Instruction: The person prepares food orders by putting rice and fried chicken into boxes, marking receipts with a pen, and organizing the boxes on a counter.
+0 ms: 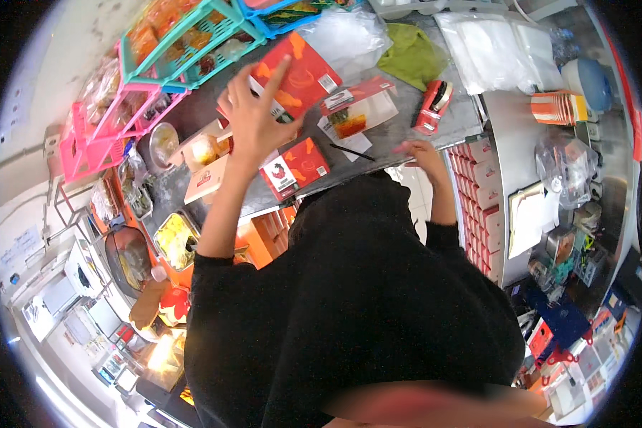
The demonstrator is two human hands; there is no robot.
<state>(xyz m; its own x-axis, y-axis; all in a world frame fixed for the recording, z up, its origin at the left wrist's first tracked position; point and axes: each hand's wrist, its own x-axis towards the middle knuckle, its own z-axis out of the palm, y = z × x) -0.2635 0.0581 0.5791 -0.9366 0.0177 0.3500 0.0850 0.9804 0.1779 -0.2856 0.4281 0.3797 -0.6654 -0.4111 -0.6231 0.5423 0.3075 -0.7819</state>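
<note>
My left hand (258, 110) grips a red cardboard box (308, 63) with orange shapes, holding it tilted over the grey counter (399, 139). Beside it lies an open red and white box (369, 100) with food showing in it. Nearer me is another red box (308, 161) at the counter edge. My right hand (426, 158) is at the front edge with fingers apart, and nothing shows in it. Left of it, a thin black stick or pen (352, 152) rests across white paper slips (347, 139). A red stapler (434, 107) lies farther back. Left of my forearm sits an open food box (208, 150).
Teal (185, 43) and pink baskets (96, 139) with packets stand at the back left. A green cloth (414, 55) and plastic bags (503, 50) lie at the back. Stacked boxes (478, 192) fill the space below right. A tray of yellow food (177, 239) is at left.
</note>
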